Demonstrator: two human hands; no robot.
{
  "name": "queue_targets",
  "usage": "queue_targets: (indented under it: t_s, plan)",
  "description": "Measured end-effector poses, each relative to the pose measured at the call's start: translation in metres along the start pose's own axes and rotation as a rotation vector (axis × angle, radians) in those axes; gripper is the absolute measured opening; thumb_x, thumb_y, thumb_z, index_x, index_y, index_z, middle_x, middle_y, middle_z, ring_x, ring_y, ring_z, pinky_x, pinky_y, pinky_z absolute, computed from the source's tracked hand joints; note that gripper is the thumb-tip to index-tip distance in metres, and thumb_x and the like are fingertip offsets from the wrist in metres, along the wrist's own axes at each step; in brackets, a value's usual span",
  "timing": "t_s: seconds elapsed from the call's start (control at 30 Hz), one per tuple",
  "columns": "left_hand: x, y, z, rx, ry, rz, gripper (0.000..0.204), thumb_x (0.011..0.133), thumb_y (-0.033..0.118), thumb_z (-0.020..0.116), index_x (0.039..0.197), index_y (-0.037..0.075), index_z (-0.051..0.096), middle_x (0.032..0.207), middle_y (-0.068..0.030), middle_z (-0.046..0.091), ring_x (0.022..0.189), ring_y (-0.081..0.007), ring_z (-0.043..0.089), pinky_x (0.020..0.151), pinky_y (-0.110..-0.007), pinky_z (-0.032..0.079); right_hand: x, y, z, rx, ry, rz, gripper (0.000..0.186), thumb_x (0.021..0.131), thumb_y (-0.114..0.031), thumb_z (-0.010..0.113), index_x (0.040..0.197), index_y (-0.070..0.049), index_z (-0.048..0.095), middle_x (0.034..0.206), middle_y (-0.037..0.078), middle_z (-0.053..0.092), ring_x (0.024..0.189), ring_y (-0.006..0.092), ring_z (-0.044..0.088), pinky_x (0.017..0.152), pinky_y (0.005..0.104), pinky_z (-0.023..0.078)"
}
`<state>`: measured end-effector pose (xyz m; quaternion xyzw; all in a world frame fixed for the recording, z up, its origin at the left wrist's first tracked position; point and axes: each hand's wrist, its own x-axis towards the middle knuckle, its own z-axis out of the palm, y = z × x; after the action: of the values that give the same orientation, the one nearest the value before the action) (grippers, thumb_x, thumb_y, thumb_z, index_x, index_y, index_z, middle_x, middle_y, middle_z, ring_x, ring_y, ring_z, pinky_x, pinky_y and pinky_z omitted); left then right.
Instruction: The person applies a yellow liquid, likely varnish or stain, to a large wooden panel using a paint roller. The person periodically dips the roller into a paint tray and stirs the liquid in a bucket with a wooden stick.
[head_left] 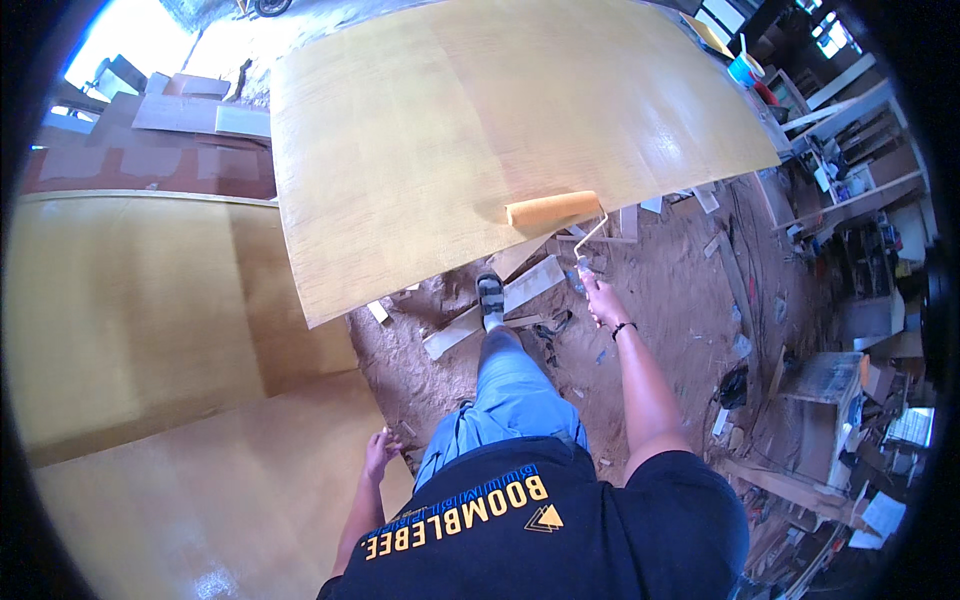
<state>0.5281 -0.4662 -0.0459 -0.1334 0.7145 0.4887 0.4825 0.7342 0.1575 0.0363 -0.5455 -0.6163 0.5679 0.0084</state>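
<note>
right hand [601, 297] gripping paint roller [553, 209], seemingly on plywood sheet [480, 120]

Glossy wet plywood sheet [470, 130], fuzzy roller [552, 208], sawdusty floor [660, 290]

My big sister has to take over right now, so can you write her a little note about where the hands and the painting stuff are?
Right hand: shut on the paint roller's handle; the paint roller lies on the near edge of the big yellow board.
Left hand: open, resting against the edge of the lower board beside the leg.
Done: most of the big yellow board looks glossy and coated.
Left: hard to tell; the strip by the roller may need finishing.
Watch out: one foot stands on wood scraps on the sawdust floor.
</note>
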Motion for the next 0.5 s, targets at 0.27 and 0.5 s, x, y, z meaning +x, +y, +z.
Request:
queue_targets:
  t_s: [0.27,0.5]
  plan:
    - [0.072,0.164,0.089,-0.57,-0.089,0.096,0.086,0.099,0.067,0.039,0.152,0.001,0.025,0.149,-0.0234,0.043,0.131,-0.0352,0.051,0.109,-0.044,0.042,0.126,-0.125,0.018,-0.092,0.024,0.004,0.062,0.1,-0.063,0.043,0.087,-0.004,0.056,0.055,0.004,0.052,0.04,0.0175,0.053,0.037,0.0356,0.042]
    - [0.139,0.237,0.124,-1.112,0.028,0.178,0.121,0.082,0.087,0.043,0.159,0.002,0.004,0.164,-0.0193,0.015,0.149,-0.0365,0.022,0.122,-0.053,0.017,0.279,-0.262,0.037,-0.107,-0.043,-0.02,0.062,0.1,-0.063,0.04,0.083,-0.005,0.052,0.054,0.005,0.051,0.04,0.019,0.053,0.038,0.0364,0.044]
